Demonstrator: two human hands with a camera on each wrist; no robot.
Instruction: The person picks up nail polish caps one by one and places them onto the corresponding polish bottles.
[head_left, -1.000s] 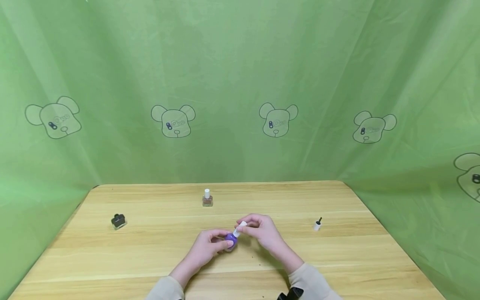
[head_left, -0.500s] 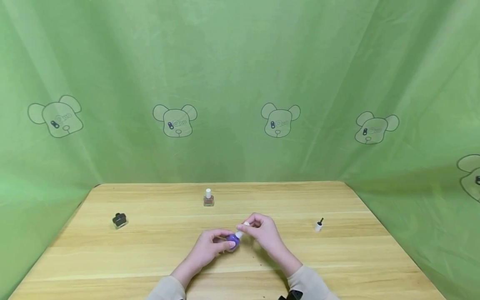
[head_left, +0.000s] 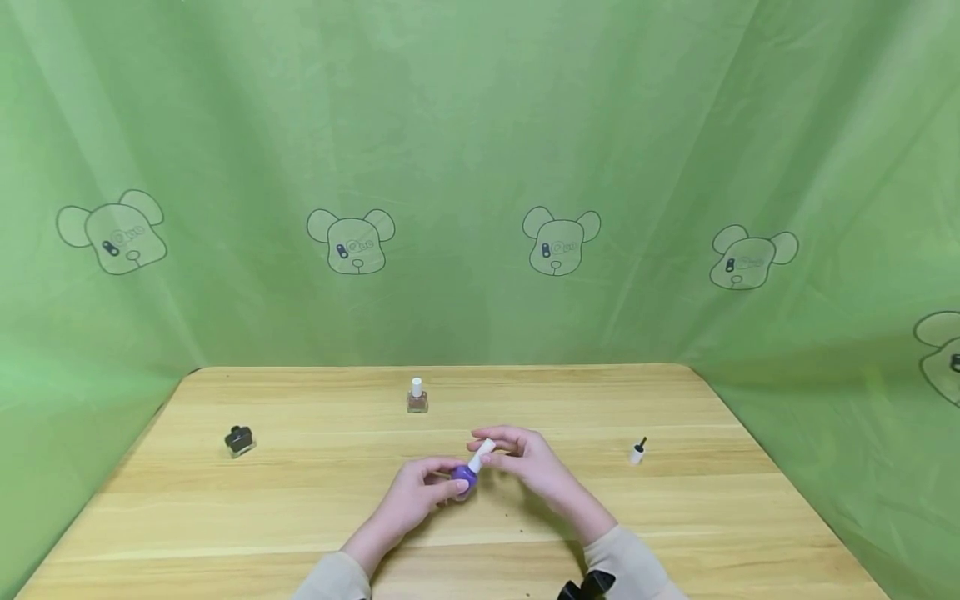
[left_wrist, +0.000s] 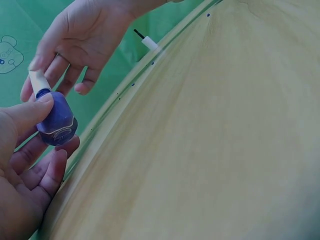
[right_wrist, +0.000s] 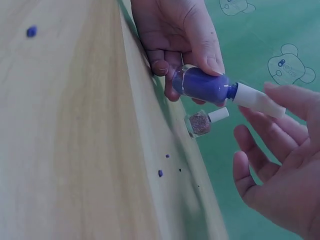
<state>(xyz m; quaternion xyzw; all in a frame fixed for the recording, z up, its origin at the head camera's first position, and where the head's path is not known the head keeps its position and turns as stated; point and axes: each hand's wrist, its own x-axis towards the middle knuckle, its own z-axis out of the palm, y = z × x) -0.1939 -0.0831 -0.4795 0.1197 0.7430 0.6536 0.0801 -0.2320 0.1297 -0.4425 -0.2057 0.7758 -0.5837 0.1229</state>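
Observation:
Near the middle of the table, my left hand point(head_left: 411, 497) grips a bottle of purple nail polish point(head_left: 464, 477), thumb on one side and fingers behind. The bottle tilts with its neck toward my right hand point(head_left: 531, 465). A white cap point(right_wrist: 257, 100) sits on the neck, and a little of the purple thread point(right_wrist: 232, 92) shows beneath it. My right thumb and forefinger pinch this cap near its far end, while the other right fingers curl loosely apart from it. In the left wrist view, the glass base of the bottle point(left_wrist: 59, 120) faces my left fingertips.
A pinkish-brown nail polish bottle point(head_left: 417, 398) with its white cap stands at the back. An uncapped black polish bottle point(head_left: 240, 442) is at the left. At the right, a white cap point(head_left: 637, 454) stands with its dark brush upward. Small purple specks point(right_wrist: 160, 173) dot the table point(head_left: 300, 500).
My right fingers have shifted on the cap and spread a little, so more of the white cap shows. My left hand stays in nearly the same place with the bottle.

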